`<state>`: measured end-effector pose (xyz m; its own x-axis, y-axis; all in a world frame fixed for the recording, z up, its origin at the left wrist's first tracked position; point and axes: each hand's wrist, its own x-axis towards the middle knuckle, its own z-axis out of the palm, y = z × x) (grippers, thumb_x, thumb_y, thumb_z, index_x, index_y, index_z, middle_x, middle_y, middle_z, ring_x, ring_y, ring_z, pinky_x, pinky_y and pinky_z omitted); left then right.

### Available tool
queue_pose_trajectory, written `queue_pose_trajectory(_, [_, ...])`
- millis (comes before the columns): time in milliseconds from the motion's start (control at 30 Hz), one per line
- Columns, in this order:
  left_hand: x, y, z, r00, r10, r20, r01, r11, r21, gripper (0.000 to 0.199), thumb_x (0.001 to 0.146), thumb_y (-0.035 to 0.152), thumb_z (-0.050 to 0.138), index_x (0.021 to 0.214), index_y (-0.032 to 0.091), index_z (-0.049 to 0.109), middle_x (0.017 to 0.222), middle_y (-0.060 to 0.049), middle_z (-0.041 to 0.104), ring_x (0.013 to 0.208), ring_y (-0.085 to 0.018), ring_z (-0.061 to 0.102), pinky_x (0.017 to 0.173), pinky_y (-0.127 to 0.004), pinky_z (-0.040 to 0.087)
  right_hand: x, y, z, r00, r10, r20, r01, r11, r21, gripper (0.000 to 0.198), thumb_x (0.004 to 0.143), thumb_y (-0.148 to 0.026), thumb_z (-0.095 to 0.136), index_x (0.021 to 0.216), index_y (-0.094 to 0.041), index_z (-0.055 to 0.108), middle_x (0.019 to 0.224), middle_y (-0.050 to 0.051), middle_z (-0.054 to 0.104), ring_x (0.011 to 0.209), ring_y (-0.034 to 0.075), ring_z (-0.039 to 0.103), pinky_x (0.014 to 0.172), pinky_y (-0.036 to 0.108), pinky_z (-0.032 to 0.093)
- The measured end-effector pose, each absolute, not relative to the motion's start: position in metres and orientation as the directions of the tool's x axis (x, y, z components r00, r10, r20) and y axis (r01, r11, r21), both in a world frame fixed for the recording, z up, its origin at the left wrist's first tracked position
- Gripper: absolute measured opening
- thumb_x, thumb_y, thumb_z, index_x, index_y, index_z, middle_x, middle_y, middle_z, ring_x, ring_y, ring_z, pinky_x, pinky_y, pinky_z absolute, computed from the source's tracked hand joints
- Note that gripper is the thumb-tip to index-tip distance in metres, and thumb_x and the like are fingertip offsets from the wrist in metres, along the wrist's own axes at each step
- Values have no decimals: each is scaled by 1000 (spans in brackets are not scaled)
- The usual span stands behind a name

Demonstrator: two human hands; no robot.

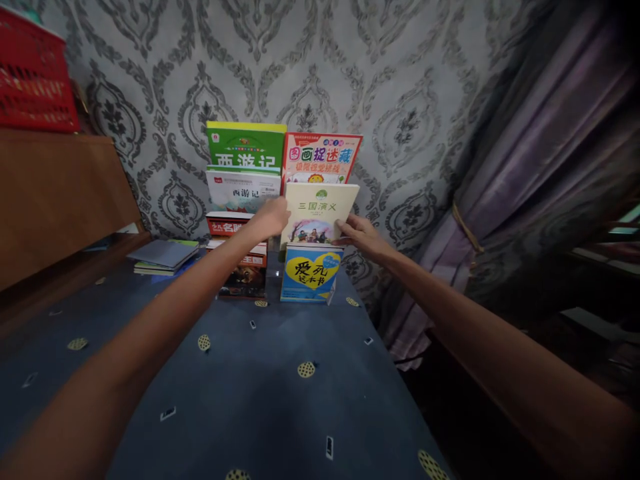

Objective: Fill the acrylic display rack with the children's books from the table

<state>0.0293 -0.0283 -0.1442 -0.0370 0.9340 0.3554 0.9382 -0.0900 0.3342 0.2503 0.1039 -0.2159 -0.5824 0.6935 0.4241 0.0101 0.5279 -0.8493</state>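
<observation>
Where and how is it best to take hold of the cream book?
Probably by the side edges, left hand from the left, right hand from the right: the cream book faces forward with both sides reachable, while the blue book crowds its bottom.

The cream book (pixel 319 212) is smooth, matt-looking paper; the red basket (pixel 35 83) looks like plastic, the brown panel (pixel 60 193) like wood, the curtain (pixel 445 267) is cloth, the counter (pixel 270 400) looks smooth.

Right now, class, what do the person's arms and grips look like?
The left arm and right arm are bare, without sleeves, watch or bracelet in view. The left grip and right grip are ungloved human hands; no rings or markings can be made out.
</observation>
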Motion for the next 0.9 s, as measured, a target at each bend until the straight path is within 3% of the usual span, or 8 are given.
queue_pose_trajectory(167, [36, -32, -139, -92, 929, 359, 967, -3, 256, 28, 93, 14, 46, 111, 3, 65, 110, -22, 71, 103, -27, 68, 88, -34, 53, 249, 104, -218, -573, 685, 449, -27, 532, -846, 62, 75, -65, 72, 118, -22, 66, 117, 8, 71, 97, 25, 69, 82, 45, 65])
queue_pose_trajectory(433, [36, -28, -145, -124, 949, 291, 954, 33, 298, 28, 90, 7, 48, 108, 1, 69, 99, -21, 73, 97, -27, 70, 82, -33, 54, 248, 111, -224, -580, 700, 416, 26, 527, -850, 65, 70, -64, 76, 116, -19, 67, 117, 12, 72, 101, 30, 69, 84, 48, 61])
queue_pose_trajectory(567, [35, -21, -157, -103, 945, 312, 960, 13, 280, 25, 89, 8, 53, 107, 3, 69, 99, -19, 74, 98, -27, 70, 83, -33, 54, 252, 111, -228, -639, 675, 368, 108, 553, -826, 67, 64, -61, 80, 113, -18, 68, 107, 12, 75, 94, 30, 69, 81, 46, 59])
queue_pose_trajectory(700, [35, -17, -168, -90, 940, 328, 962, -2, 272, 24, 91, 14, 53, 107, 6, 69, 98, -17, 75, 100, -28, 69, 86, -34, 53, 255, 108, -231, -641, 692, 332, 173, 552, -816, 59, 72, -64, 73, 108, -18, 69, 100, 9, 76, 83, 25, 68, 70, 37, 57])
queue_pose_trajectory(900, [37, -11, -171, -94, 950, 296, 965, 14, 262, 32, 97, 15, 40, 106, 2, 68, 106, -21, 71, 107, -30, 66, 90, -36, 50, 251, 117, -231, -540, 775, 328, 284, 535, -796, 62, 78, -78, 57, 79, -17, 65, 71, 8, 67, 65, 20, 60, 57, 31, 51])
